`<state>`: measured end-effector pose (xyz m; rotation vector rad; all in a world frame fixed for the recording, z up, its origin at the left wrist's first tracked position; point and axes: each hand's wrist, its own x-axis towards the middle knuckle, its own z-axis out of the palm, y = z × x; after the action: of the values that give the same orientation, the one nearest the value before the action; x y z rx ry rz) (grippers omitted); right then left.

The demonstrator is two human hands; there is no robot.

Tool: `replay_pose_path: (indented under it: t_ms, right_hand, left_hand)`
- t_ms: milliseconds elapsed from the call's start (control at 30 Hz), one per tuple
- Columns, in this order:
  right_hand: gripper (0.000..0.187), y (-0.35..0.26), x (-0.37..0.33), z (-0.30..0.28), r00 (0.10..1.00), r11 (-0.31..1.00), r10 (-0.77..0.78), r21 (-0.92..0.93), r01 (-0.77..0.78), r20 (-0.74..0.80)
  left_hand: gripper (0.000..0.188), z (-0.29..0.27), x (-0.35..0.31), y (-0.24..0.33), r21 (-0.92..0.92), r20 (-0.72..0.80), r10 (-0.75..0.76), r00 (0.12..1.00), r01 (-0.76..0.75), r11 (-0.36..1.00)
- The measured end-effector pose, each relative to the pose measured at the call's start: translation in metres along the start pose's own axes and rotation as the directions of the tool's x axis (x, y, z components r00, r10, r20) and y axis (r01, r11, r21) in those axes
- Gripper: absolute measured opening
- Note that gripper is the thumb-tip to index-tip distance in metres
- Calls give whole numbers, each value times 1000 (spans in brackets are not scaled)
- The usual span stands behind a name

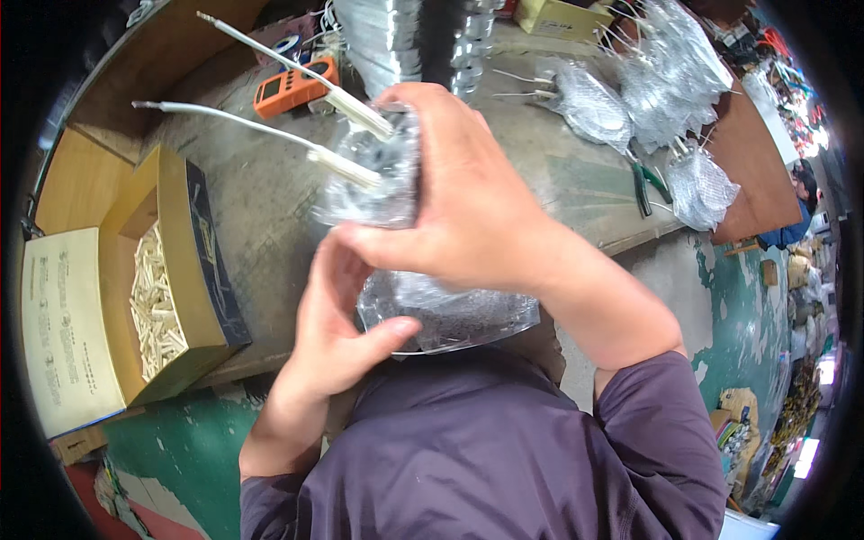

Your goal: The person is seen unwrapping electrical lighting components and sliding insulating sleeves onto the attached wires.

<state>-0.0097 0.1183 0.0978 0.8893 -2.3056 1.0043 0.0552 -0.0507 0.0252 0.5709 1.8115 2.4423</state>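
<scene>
Between my hands is a part wrapped in clear bubble wrap (450, 306). Two white wires (238, 123) come out of its upper end, each passing through a cream sleeve (346, 168) and ending in a bare tip. My right hand (468, 189) is closed round the upper part of the bundle, fingers over its far side. Lower down, my left hand (328, 319) curves about the wrap with the thumb on the near side; its fingers are partly hidden. The bundle's lower end is close to my shirt.
An open box (202, 243) of small cream tubes stands at left. Behind are an orange meter (295, 88) and shiny ribbed cylinders (382, 45). At right lie several bubble-wrapped parts (670, 81) and green-handled pliers (643, 184). Another person (801, 193) is at the far right.
</scene>
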Motion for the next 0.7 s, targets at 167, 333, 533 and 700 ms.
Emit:
replay_pose_path:
  t_ms: [167, 333, 533, 700]
  right_hand:
    - [67, -1, 13, -20, 996, 976, 1, 216, 18, -88]
    - [59, 42, -14, -61, 923, 705, 323, 598, -382, 209]
    - [47, 33, -48, -48, 820, 431, 422, 710, -557, 386]
    - [32, 82, -62, -67, 771, 281, 625, 887, -367, 121]
  left_hand:
    - [37, 24, 32, 10, -143, -116, -117, 986, 100, 985]
    - [42, 38, 46, 15, -505, -31, -233, 972, 186, 843]
    - [37, 29, 57, 12, -257, -157, -44, 987, 2, 966]
    - [22, 11, 57, 23, 105, -189, 193, 963, -175, 979]
